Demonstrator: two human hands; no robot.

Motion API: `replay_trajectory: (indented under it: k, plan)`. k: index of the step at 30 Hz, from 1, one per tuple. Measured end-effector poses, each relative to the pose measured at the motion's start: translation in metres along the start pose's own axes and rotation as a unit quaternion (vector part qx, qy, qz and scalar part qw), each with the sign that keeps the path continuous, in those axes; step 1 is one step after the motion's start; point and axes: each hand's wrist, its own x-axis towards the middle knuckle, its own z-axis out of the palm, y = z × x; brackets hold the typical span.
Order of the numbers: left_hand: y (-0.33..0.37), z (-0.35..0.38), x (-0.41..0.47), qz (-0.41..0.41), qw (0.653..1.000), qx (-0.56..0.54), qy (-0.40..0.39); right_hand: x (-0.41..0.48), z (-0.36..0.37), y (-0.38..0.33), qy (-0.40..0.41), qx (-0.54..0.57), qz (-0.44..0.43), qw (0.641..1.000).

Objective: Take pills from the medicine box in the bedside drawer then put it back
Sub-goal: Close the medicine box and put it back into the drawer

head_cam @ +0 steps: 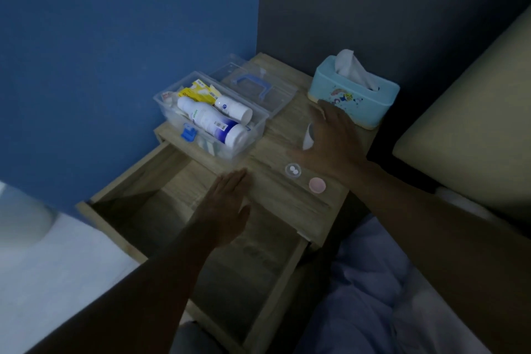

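The medicine box [211,121] sits open at the back left of the desk [290,195], against the blue wall, with its clear lid [255,86] lying behind it and bottles and packets piled inside. Two white pills [293,170] already rest in a small clear cap near the front edge, and a pink lid [317,184] lies just beside them. The right hand [334,139] is spread open over a small white bottle [308,138] standing near the tissue box [353,92], not yet closed round it. The left hand [227,204] hovers flat and empty above the open drawer [201,238], whose inside looks bare.

The step now looks like closing up that bottle. Best to take it round the middle, keep it upright so nothing spills, and bring the pink lid to it, if that is its lid, without knocking the pills. Then it can be laid in the box, low enough that the clear lid shuts.
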Motion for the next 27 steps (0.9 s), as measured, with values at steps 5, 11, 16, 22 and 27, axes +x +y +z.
replay_trajectory:
  k: [5,11,16,22,27]
  plan:
    - [-0.031,-0.021,-0.022,-0.144,0.985,-0.036,0.083,0.006,0.025,-0.052,0.089,0.182,-0.046,0.978]
    - [-0.071,-0.05,-0.017,-0.24,0.951,-0.122,0.151,0.051,0.045,-0.09,0.06,0.259,0.135,0.954]
    - [-0.079,-0.069,0.01,-0.13,0.969,-0.129,0.166,0.092,0.048,-0.089,-0.006,0.379,0.352,0.855]
    - [-0.075,-0.071,0.025,-0.092,0.988,-0.058,0.107,0.112,0.047,-0.079,0.061,0.508,0.37,0.775]
    - [-0.073,-0.075,0.029,-0.112,0.99,-0.037,0.075,0.108,0.044,-0.067,0.129,0.523,0.295,0.789]
